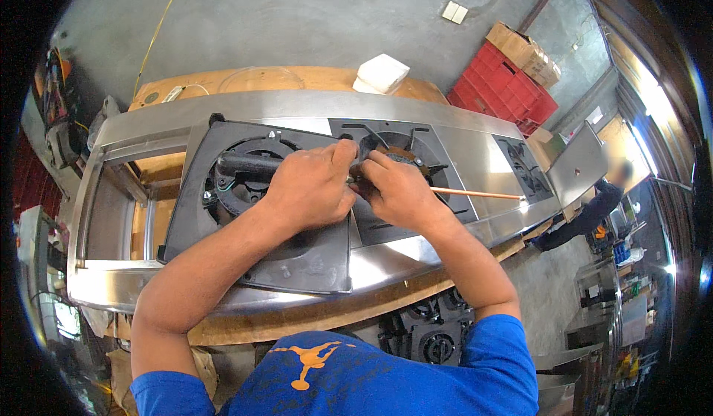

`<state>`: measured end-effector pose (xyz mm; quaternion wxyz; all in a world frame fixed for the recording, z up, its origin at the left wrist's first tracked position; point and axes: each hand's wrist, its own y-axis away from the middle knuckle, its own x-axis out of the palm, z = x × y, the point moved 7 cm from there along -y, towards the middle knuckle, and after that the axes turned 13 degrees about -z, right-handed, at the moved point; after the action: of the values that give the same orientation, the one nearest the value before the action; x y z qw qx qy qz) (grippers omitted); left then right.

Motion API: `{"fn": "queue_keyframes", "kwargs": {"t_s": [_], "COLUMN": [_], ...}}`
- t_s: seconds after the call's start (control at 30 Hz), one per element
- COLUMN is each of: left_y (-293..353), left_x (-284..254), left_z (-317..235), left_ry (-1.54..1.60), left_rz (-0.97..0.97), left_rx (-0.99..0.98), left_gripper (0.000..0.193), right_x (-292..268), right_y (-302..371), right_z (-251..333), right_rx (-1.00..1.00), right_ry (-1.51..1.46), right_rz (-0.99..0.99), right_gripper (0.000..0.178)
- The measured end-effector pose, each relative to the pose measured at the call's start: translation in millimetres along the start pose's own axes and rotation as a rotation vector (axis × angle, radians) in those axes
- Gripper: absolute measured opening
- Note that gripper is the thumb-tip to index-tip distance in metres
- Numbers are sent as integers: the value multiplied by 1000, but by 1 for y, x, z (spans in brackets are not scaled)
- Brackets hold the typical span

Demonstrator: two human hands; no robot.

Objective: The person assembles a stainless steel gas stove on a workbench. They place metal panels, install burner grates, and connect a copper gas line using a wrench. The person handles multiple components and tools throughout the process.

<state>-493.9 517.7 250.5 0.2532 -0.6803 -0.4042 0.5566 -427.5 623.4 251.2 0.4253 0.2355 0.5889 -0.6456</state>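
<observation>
A black gas burner unit [297, 273] lies tilted across the steel counter frame, its underside with a round burner and a thick dark tube [246, 166] facing up. At its right edge my two hands meet. My left hand [316, 182] is closed there, fingers curled round a small part that they hide. Pressed close beside it, my right hand [397, 190] is closed with its fingertips pinched. A thin copper tube [479, 192] sticks out to the right from beneath my right hand, in line with the pinch; its near end is covered.
Right of the hands, a black burner with a pan support [405, 152] sits in the steel counter [245, 104], and another burner [523, 167] farther right. At left is an open bay [111, 208]. Red crates [497, 86] stand behind; a person [594, 212] is at far right.
</observation>
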Motion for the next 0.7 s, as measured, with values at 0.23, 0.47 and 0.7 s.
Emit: {"fn": "queue_keyframes", "kwargs": {"t_s": [0.23, 0.47, 0.7], "left_y": [0, 0, -1], "left_x": [1, -1, 1], "left_z": [1, -1, 2], "left_ry": [20, 9, 25], "left_rz": [-8, -3, 10], "left_rx": [-17, -1, -42], "left_gripper": [44, 44, 44], "right_x": [1, 3, 0], "right_y": [-2, -1, 2], "right_z": [0, 1, 4], "right_rx": [-9, 0, -38], "right_ry": [-20, 5, 60], "right_rz": [38, 16, -39], "right_gripper": [19, 20, 16]}}
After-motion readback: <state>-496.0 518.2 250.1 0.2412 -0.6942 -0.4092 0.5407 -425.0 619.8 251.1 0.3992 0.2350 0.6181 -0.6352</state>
